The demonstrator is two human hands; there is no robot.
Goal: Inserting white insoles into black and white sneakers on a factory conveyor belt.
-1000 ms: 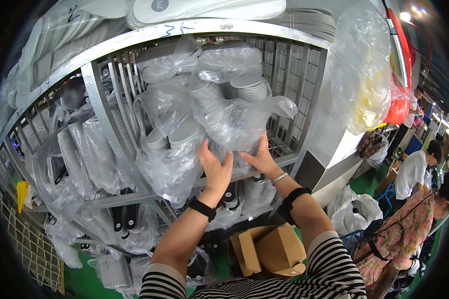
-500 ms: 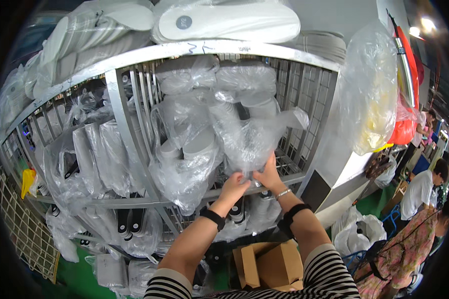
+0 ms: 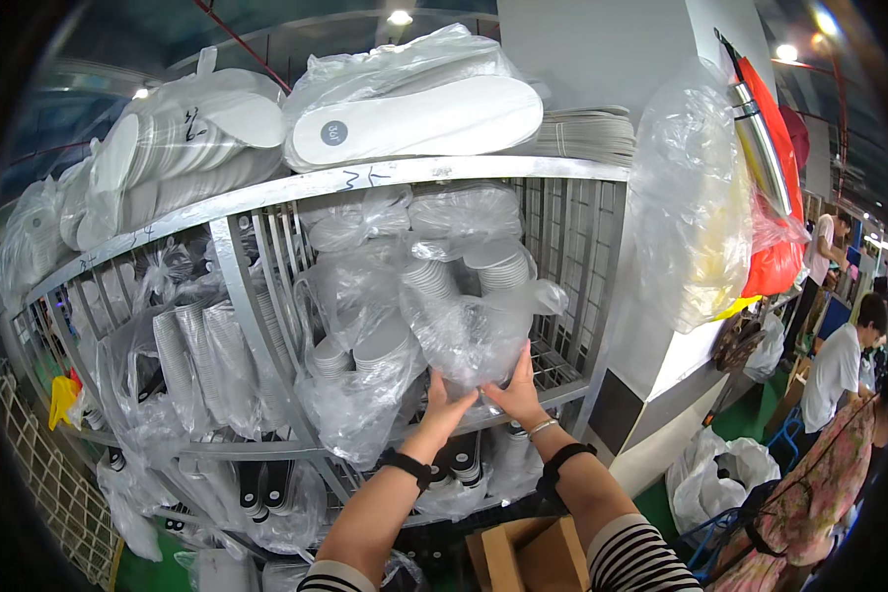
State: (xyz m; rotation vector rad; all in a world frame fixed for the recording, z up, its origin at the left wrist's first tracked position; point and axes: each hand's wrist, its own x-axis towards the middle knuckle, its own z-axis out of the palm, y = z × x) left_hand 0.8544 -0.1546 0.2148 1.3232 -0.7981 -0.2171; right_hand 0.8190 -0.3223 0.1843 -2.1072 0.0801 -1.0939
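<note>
A clear plastic bag of stacked insoles [image 3: 474, 331] lies on the rack's shelf, its loose plastic end toward me. My left hand [image 3: 448, 405] is closed on the bag's near left side. My right hand [image 3: 519, 393] holds its near right side, fingers reaching up along the plastic. Both thumbs point inward and nearly meet under the bag. Stacked pale insole ends show through the film at the top. Immediately left lies another bag of insoles [image 3: 360, 385]. Further wrapped bundles [image 3: 464, 209] sit behind. Part of each hand's fingers is hidden by the plastic.
The metal rack [image 3: 365, 178] has a top rail, upright bars and a lower shelf. Bagged white insoles [image 3: 414, 118] lie on top. An open cardboard box [image 3: 528, 553] stands below my arms. At right are a pillar [image 3: 651, 335], hanging bags [image 3: 696, 197], a white sack [image 3: 715, 474] and people.
My view has tilted up, showing more of the rack's top. The bag sits further back with its insole stacks more visible, and its loose plastic is flatter. My fingers have spread along its sides.
</note>
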